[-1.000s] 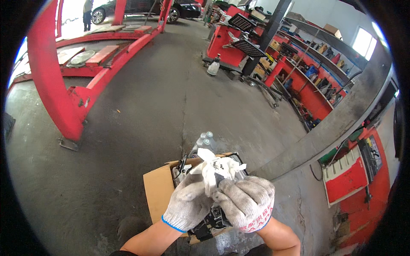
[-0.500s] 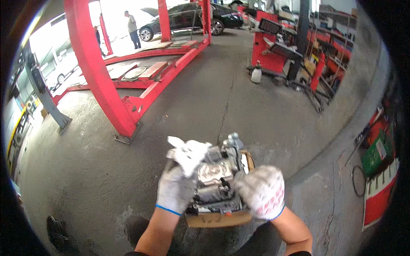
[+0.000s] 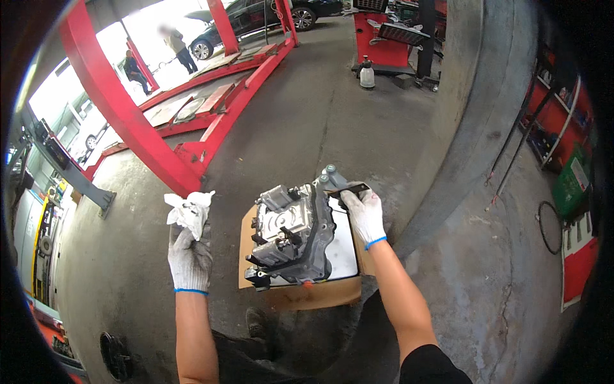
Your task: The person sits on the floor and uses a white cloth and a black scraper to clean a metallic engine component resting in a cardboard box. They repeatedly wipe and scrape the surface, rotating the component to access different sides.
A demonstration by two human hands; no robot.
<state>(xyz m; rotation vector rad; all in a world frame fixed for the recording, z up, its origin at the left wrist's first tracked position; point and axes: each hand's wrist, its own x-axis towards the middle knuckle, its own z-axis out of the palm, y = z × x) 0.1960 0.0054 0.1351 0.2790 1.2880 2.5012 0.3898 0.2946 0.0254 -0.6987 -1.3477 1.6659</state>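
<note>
In my gloved left hand (image 3: 190, 261), raised to the left of a cardboard box, is a crumpled white wipe (image 3: 190, 211), gripped in the fingers. A grey metal car part (image 3: 281, 221) with black connectors and round cylinders, apparently a gearbox control unit, rests tilted over the open cardboard box (image 3: 320, 297). White lining shows inside the box to the right of the part. My gloved right hand (image 3: 364, 214) is at the far right corner, closed on a dark flat piece (image 3: 350, 191). Whether that piece is joined to the part cannot be told.
A red vehicle lift (image 3: 137, 121) stands ahead on the left, with a dark car (image 3: 252, 22) and two people beyond it. A concrete pillar (image 3: 464, 121) rises close on the right. A white spray bottle (image 3: 366, 75) stands by a red cabinet (image 3: 384, 48).
My left hand has moved left with the wipe, away from the car part. My right hand has shifted to the far right corner. The car part now sits tilted, exposing the box's white lining.
</note>
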